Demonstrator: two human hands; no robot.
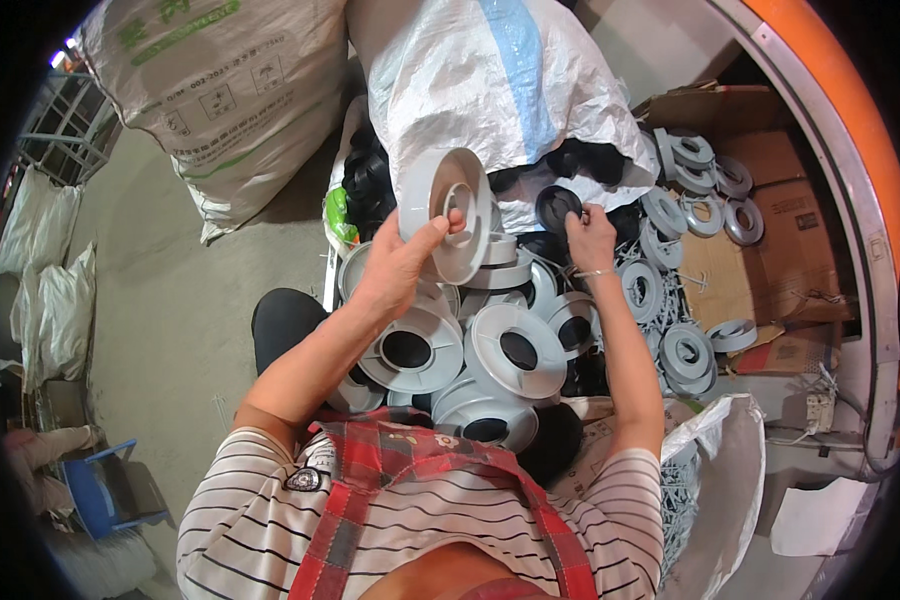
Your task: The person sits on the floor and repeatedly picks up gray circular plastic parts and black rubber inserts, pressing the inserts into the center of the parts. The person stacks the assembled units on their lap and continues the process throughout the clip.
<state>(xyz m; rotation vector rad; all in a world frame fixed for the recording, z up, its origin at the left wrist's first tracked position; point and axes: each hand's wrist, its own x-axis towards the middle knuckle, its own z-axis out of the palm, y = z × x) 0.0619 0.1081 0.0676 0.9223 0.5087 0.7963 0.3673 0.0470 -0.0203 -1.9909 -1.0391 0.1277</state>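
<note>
Spreading to the left of the blue-striped white sack (450, 90), a grey floor (185, 330) carries a blue stool (102, 490) far out on that side; an orange curved edge (870, 130) bounds the view to the sack's right. Black round parts (582, 160) show at the sack's near edge. A printed sack (220, 110) stands to its left; to its right, a cardboard box (795, 200) has grey rings (743, 220) beside it. Nearer the person, below the striped sack, lies a pile of grey flanged parts (518, 350). Just before the sack, the left hand (405, 255) holds up a tilted grey flanged ring (425, 195), thumb in front, a fingertip showing at its centre. The right hand (592, 240), by the sack's lower right, pinches a black disc (557, 207) between thumb and fingers.
</note>
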